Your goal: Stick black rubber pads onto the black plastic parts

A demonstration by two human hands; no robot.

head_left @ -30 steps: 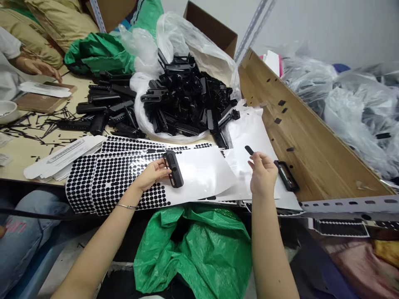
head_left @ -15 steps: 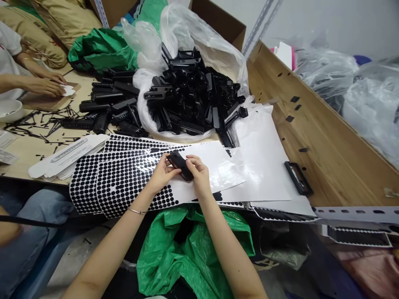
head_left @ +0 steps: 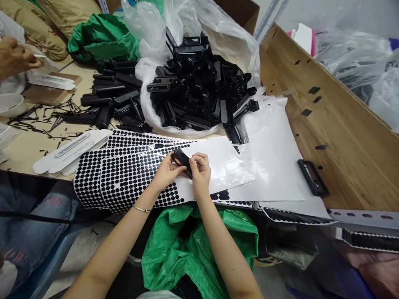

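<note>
Between my two hands is a small black plastic part [head_left: 181, 159], long and narrow, tilted down to the right. Its upper left end is pinched in the thumb and fingers of my left hand [head_left: 166, 171]. My right hand [head_left: 201, 171] grips the lower right end. Both hands are over sheets of round black stickers [head_left: 137, 178] on white backing. Part of the backing [head_left: 215, 162] is bare of stickers beneath my right hand. A large heap of black plastic parts [head_left: 190, 87] lies in a clear plastic bag just beyond.
More black parts [head_left: 107, 93] are piled left of the bag. Printed white cards [head_left: 71, 151] are stacked at the left. A co-worker's hand [head_left: 15, 58] is at far left, above scattered small black pieces [head_left: 46, 120]. A wooden board [head_left: 336, 124] borders the right. Below hangs a green sack [head_left: 174, 249].
The view has shifted slightly. My hands keep hold of the black part, with my right fingers curled more. The co-worker's hand has lifted, and a white card shows on the brown block.
</note>
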